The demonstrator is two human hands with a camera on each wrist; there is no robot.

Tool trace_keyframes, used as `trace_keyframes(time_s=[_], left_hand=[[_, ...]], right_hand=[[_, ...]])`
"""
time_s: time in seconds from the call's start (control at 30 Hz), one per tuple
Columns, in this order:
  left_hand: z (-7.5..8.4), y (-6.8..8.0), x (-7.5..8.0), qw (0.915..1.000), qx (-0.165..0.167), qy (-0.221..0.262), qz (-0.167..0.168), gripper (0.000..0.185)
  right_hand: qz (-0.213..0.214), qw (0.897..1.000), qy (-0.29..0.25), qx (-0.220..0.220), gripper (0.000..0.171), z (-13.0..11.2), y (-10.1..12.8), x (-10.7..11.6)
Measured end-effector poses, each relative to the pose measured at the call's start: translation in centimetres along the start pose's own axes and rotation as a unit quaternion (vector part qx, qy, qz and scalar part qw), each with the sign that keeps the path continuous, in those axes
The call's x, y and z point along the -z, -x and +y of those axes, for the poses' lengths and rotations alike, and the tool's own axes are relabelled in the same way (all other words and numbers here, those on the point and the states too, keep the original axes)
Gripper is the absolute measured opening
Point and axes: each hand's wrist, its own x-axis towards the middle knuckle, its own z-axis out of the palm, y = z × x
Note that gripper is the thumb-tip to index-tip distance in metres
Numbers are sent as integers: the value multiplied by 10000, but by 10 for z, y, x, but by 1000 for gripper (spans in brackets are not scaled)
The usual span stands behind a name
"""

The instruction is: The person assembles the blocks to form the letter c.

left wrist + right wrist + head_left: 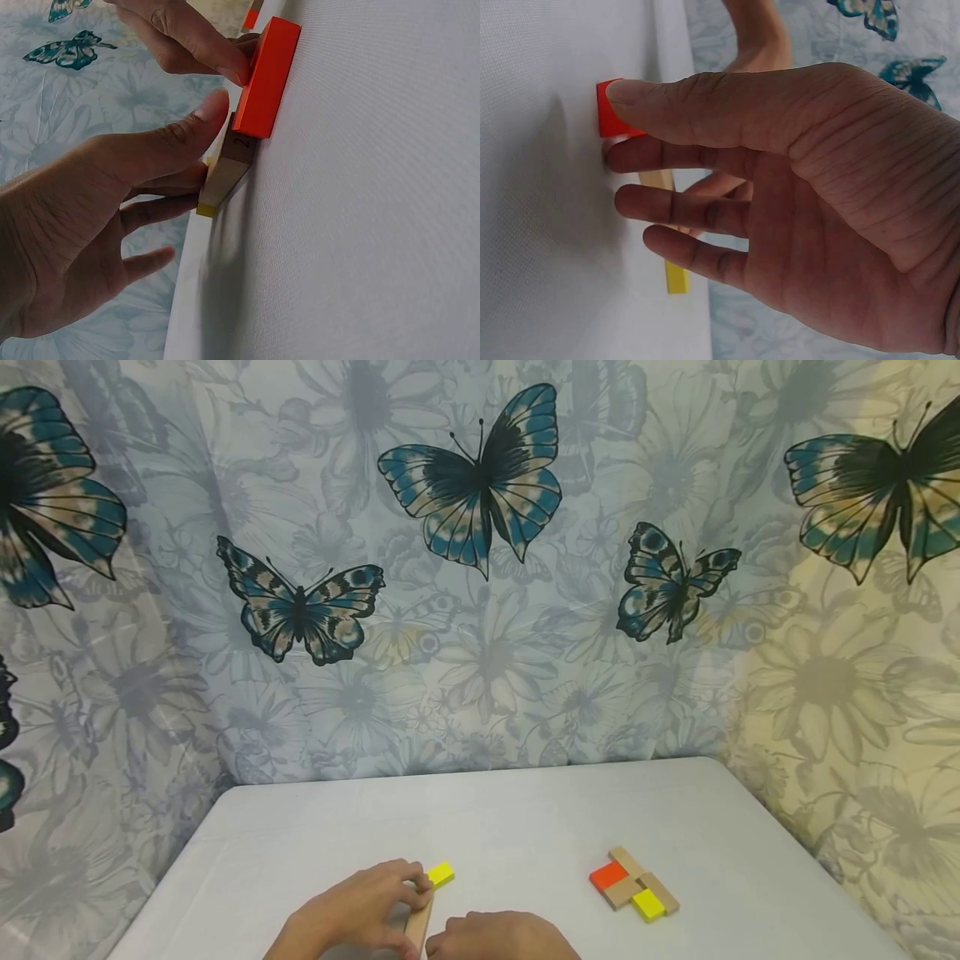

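Left to right, near edge of the counter (300, 827). My left hand (360, 906) lies low on the surface, its fingers on the plain wooden block (417, 924), the thumb alongside it in the left wrist view. At that block's far end sits a small yellow block (441, 874), touching it, just beyond the fingertips. At its near end, hidden in the head view, stands a red block (268, 79), butted against the wood. My right hand (498, 937) meets it there: thumb across the top of the red block, fingers curled beneath, a pinch as far as the right wrist view shows. The two hands are close together, almost touching over the row.

Judged handling: the blocks look like painted wood, so stiff, light, hard-edged and unlikely to break; smooth faces may slide on the cloth-like surface. I would take each by its two long sides, not the painted ends.

Farther right, well apart from both hands, lies a flat cluster (634, 886) of tan, orange and yellow pieces. Behind stands a curtain (480, 568) printed with butterflies.
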Motion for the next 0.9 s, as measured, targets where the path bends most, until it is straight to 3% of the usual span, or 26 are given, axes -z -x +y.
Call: trace_keyframes(time_s=[0.07, 0.1, 0.13, 0.17, 0.2, 0.27, 0.33, 0.4, 0.43, 0.5, 0.6, 0.67, 0.9], left_hand=[[-1, 0, 0, 10000, -28, -5, 7, 52], [-1, 0, -1, 10000, -39, -11, 16, 53], [-2, 1, -1, 10000, -58, -2, 31, 53], [-2, 1, -1, 10000, -75, -20, 38, 53], [-3, 1, -1, 9999, -89, -31, 50, 53], [-3, 0, -2, 9999, -113, -52, 78, 53], [-4, 0, -2, 9998, -134, -76, 94, 53], [-3, 0, -2, 9998, -151, -96, 108, 53], [-3, 0, -2, 9998, -157, -106, 114, 53], [-3, -1, -2, 9997, -170, -120, 126, 52], [-3, -1, -2, 9996, -181, -133, 147, 50], [-2, -1, -2, 9996, -188, -152, 171, 49], [-3, -1, -3, 9996, -161, -191, 156, 50]], right_hand=[[1077, 9934, 324, 245, 51, -4, 7, -5], [1526, 9850, 718, 365, 56, -6, 10, -7], [1546, 9845, 749, 357, 57, -6, 11, -7], [1116, 9904, 739, 341, 57, -5, 9, -4], [1272, 9893, 625, 357, 57, -5, 9, -5], [161, 9995, -248, -63, 48, 0, 2, 0], [-812, 9955, -408, -281, 48, 4, -6, 4], [-952, 9934, -553, -325, 46, 6, -12, 1], [-1371, 9881, -567, -401, 48, 8, -16, 3], [-1347, 9899, -399, -213, 51, 10, -18, 1], [-1269, 9889, -714, -311, 52, 11, -19, 0], [-1230, 9843, -1172, -487, 44, 12, -20, 0], [-1130, 9787, -1596, -621, 37, 18, -22, 4]])
